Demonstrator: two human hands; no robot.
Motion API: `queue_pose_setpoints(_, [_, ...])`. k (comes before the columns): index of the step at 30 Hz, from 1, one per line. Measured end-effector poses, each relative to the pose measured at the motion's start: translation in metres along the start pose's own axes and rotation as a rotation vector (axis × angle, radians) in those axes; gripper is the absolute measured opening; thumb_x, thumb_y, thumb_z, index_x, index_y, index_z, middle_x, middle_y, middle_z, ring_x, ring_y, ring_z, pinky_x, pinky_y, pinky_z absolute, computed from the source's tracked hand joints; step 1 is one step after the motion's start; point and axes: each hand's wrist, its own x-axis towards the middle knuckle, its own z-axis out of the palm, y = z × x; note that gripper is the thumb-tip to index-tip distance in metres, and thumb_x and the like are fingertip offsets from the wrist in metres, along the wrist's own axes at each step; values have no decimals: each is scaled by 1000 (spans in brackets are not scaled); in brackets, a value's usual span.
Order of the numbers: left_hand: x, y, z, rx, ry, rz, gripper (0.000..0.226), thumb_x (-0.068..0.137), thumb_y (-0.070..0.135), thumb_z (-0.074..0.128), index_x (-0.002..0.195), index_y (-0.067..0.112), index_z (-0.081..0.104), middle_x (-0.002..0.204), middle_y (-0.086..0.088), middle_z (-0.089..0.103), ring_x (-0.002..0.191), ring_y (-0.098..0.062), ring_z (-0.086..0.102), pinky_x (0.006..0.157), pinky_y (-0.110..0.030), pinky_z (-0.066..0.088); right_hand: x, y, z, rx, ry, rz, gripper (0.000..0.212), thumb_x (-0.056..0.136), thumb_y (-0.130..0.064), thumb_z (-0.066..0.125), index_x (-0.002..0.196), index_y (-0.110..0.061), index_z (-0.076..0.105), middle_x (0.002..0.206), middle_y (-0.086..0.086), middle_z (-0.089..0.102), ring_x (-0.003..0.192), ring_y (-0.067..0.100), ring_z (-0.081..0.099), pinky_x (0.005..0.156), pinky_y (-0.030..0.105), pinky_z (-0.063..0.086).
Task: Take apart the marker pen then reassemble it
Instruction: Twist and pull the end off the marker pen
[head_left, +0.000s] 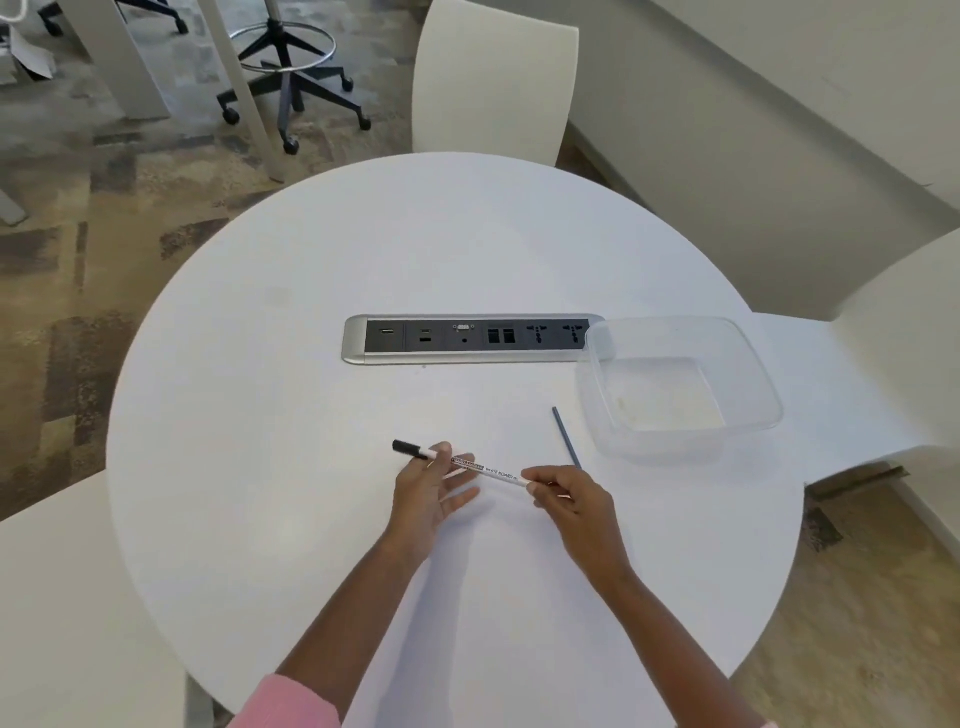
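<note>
A slim white marker pen (485, 469) with a black cap (407, 448) at its left end is held level just above the round white table (311, 364). My right hand (569, 501) pinches the pen's right end between thumb and fingers. My left hand (431, 493) is under the pen near the capped end, fingers spread, with the thumb and a fingertip touching the barrel. A thin dark grey ink rod (566, 436) lies loose on the table, just beyond my right hand and apart from the pen.
A clear plastic container (748, 374) stands at the right, next to the ink rod. A silver and black socket panel (467, 339) is set into the table's middle. White chairs (493, 83) surround the table; an office stool base stands on the carpet beyond.
</note>
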Motion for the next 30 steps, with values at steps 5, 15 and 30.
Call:
queue_pose_setpoints(5, [-11, 7, 5, -297, -79, -44, 13, 94, 6, 44, 96, 4, 57, 88, -9, 64, 63, -11, 71, 62, -23, 59, -2, -9, -12, 67, 47, -80, 29, 80, 9, 60, 86, -19, 67, 92, 4, 65, 80, 0, 62, 67, 4, 46])
queue_pose_setpoints(15, [-34, 0, 25, -437, -47, -73, 12, 90, 2, 49, 84, 3, 59, 66, -6, 72, 63, -14, 71, 64, -26, 59, -9, -12, -6, -176, 182, -426, 17, 82, -6, 58, 95, -9, 68, 84, -10, 61, 85, -3, 58, 72, 5, 43])
queue_pose_setpoints(30, [-42, 7, 32, -322, -24, 136, 15, 91, 1, 47, 78, 5, 54, 62, -2, 71, 64, -13, 71, 60, -20, 58, 2, -7, -6, -512, 209, -565, 19, 89, -16, 40, 77, -10, 53, 65, 10, 53, 66, 13, 37, 61, 19, 34])
